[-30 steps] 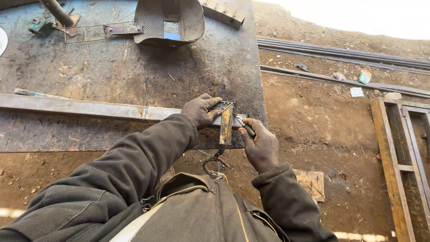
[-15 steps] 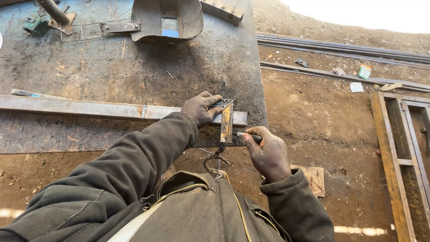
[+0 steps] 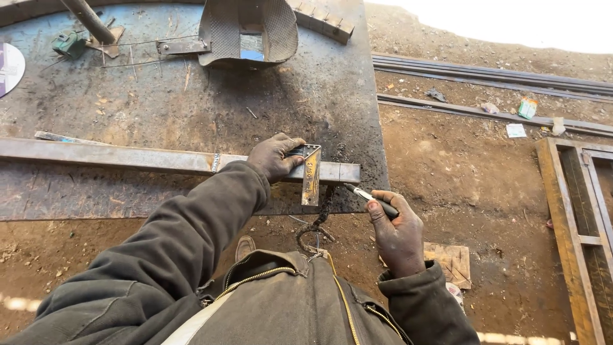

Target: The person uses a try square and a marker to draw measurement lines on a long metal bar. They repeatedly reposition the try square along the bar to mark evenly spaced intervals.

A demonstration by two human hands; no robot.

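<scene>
My left hand (image 3: 274,157) presses a small metal try square (image 3: 310,172) against a long rusty steel tube (image 3: 128,157) that lies across a steel work table (image 3: 191,96). The square's blade hangs down over the tube's near side, close to the tube's right end. My right hand (image 3: 397,231) is off the table's front right corner, below and to the right of the square. It grips a thin white marking pencil (image 3: 361,194) whose tip points up and left toward the tube's end, a short way from it.
A curved perforated metal piece (image 3: 249,32) sits at the table's far edge, with a pipe (image 3: 89,20) and a green tool (image 3: 67,43) at far left. Steel bars (image 3: 485,73) lie on the dirt at right, a metal frame (image 3: 578,211) further right, a wooden block (image 3: 450,259) near my right hand.
My right hand with the pencil has drawn back from the square, moving right and down off the tube. My left hand keeps the square in place.
</scene>
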